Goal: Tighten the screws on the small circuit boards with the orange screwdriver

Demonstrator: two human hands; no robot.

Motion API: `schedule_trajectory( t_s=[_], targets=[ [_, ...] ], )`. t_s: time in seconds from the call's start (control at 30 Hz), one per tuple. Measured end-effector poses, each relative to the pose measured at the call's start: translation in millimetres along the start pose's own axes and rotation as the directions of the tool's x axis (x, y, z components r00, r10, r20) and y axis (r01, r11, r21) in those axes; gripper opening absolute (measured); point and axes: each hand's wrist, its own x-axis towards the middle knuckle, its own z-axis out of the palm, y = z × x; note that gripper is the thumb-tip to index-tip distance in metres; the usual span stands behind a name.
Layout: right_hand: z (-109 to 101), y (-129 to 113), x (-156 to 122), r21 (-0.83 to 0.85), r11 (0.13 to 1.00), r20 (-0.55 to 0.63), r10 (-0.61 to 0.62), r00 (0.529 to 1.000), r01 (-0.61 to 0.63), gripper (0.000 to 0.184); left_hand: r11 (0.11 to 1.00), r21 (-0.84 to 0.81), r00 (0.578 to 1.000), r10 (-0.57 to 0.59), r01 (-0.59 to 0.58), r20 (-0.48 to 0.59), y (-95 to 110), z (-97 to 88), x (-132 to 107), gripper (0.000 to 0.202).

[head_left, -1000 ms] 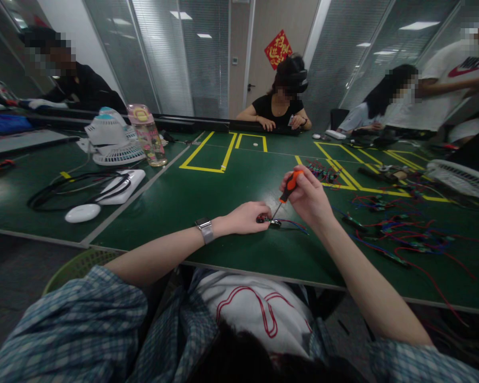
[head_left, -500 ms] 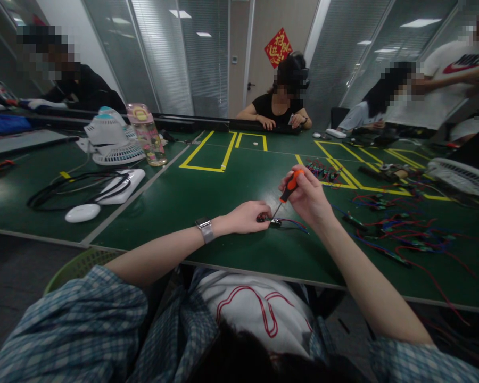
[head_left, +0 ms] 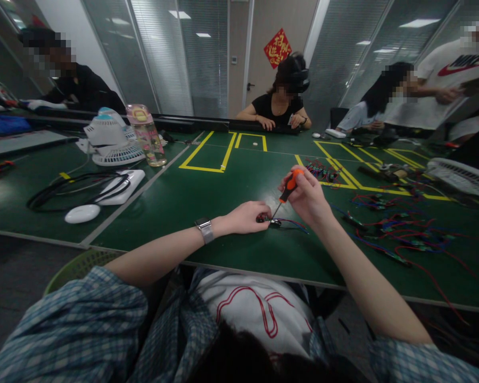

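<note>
My right hand (head_left: 309, 199) is closed around an orange-and-black screwdriver (head_left: 288, 187), held tilted with its tip down on a small wired part (head_left: 272, 221) lying on the green table (head_left: 207, 197). My left hand (head_left: 245, 217), with a watch on its wrist, pinches that small part and holds it down against the table. Thin red and blue wires (head_left: 295, 225) run from the part to the right.
A heap of red, blue and black wired parts (head_left: 395, 229) lies right of my hands. On the left are a white puck (head_left: 82, 213), a black cable coil (head_left: 72, 189), a fan (head_left: 112, 139) and a bottle (head_left: 147, 135). Other people sit across the table. A green basket (head_left: 77, 266) stands below the edge.
</note>
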Motion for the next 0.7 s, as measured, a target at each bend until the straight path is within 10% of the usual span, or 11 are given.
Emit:
schedule_trajectory(
  t_s=[0.7],
  targets=[
    [-2.3,1.0,1.1,-0.016,1.000,0.023,-0.001,1.000,0.001,0.035,1.000,-0.002,1.000,-0.015,0.015,0.006,1.2,-0.6,0.2,0.013]
  ],
)
